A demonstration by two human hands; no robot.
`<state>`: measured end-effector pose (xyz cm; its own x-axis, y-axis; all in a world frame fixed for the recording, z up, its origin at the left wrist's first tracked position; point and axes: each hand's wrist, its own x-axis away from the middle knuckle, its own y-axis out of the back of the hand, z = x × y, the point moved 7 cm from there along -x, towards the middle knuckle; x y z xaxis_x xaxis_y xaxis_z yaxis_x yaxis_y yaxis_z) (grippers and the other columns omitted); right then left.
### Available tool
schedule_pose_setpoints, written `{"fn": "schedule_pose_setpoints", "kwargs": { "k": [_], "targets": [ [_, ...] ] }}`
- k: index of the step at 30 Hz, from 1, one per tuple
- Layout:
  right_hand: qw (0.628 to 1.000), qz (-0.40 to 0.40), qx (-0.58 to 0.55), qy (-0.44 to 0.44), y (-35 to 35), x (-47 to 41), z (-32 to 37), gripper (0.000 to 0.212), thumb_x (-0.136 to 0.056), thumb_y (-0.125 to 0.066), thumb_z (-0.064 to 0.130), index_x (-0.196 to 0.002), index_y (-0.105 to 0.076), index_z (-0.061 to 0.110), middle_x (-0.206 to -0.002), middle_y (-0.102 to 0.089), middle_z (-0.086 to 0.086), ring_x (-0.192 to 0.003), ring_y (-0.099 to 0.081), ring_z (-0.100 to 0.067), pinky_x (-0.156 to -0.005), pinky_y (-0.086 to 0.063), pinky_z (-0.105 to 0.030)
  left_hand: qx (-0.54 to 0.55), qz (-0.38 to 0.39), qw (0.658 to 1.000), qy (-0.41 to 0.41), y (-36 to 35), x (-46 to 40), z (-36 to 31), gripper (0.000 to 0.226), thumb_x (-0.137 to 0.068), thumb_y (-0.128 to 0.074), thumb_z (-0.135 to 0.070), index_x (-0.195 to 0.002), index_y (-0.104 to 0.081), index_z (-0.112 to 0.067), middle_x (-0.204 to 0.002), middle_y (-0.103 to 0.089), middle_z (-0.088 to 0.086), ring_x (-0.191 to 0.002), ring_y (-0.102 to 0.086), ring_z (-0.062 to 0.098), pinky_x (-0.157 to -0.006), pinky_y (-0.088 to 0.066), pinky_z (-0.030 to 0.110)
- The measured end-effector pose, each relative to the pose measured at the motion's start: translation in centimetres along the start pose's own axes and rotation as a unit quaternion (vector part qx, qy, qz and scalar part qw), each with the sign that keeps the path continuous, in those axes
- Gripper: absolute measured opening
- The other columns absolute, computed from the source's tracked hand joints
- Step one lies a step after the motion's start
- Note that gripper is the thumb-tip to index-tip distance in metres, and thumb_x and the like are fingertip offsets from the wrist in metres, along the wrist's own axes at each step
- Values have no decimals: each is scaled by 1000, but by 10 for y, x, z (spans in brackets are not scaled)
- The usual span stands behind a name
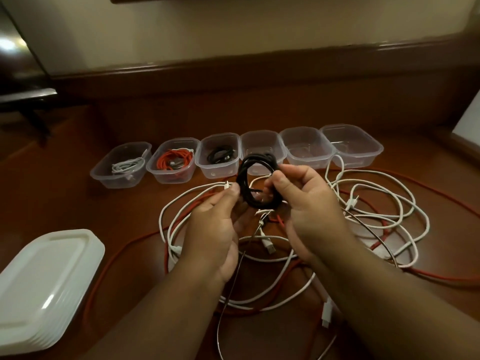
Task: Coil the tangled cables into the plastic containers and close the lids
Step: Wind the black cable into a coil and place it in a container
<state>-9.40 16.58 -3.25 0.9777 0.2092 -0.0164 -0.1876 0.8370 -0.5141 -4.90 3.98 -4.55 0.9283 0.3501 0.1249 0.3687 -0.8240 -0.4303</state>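
Note:
Both hands hold a coiled black cable [249, 178] above the pile, in front of the row of containers. My left hand [215, 224] pinches the coil's left side. My right hand [309, 203] grips its right side with curled fingers. Beneath them lies a tangle of white cables [374, 193] and a red cable [117, 258] on the brown floor. Several clear plastic containers stand in a row: one holds a white cable [127, 165], one a red cable [174, 162], one a black cable [220, 155]. The three containers at the right, such as [363, 149], look empty.
A stack of white lids [44, 281] lies at the lower left. A wall with a dark wooden skirting [259, 71] runs behind the containers. Dark furniture [28, 97] stands at the far left. A white panel [470, 118] shows at the right edge.

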Motion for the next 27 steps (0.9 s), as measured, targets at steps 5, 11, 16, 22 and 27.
{"fn": "schedule_pose_setpoints", "kwargs": {
  "k": [5, 11, 16, 22, 27],
  "targets": [
    [991, -5, 123, 59, 1, 2, 9, 14, -90, -65, 12, -101, -61, 20, -97, -75, -6, -92, -73, -16, -75, -57, -25, 0, 0, 1000, -10, -5, 7, -3, 16, -91, -61, -6, -104, -69, -8, -95, -77, 11, -90, -75, 23, -79, -61, 34],
    [990, 1, 127, 62, 0, -1, 7, 15, -90, -66, 9, -99, -61, 20, -90, -75, -2, -91, -73, -16, -78, -56, -28, 95, 0, 995, -12, -3, 3, -3, 16, -90, -59, 0, -100, -64, -12, -99, -74, 12, -93, -73, 24, -79, -60, 33],
    [980, 6, 183, 84, 2, -6, 9, 20, -90, -68, 10, -100, -61, 26, -100, -73, -3, -94, -71, -15, -73, -54, -22, 165, 28, 986, -13, -4, -1, -1, 28, -80, -62, 2, -103, -58, -13, -99, -73, 15, -89, -74, 26, -74, -62, 34],
    [960, 15, 264, 90, 4, -8, 7, 21, -91, -67, 14, -105, -60, 28, -107, -71, -3, -96, -71, -14, -79, -60, -33, 87, 16, 992, -85, 2, -4, -10, 32, -81, -62, 4, -106, -58, -15, -100, -72, 13, -95, -72, 26, -80, -60, 36],
    [955, 10, 288, 74, 6, -8, 7, 21, -92, -68, 17, -104, -59, 31, -105, -70, -5, -87, -72, -12, -71, -60, -24, -34, -42, 994, -96, 8, -9, -6, 23, -92, -61, 1, -106, -62, -17, -99, -75, 4, -92, -74, 18, -74, -58, 30]
  ]
}}
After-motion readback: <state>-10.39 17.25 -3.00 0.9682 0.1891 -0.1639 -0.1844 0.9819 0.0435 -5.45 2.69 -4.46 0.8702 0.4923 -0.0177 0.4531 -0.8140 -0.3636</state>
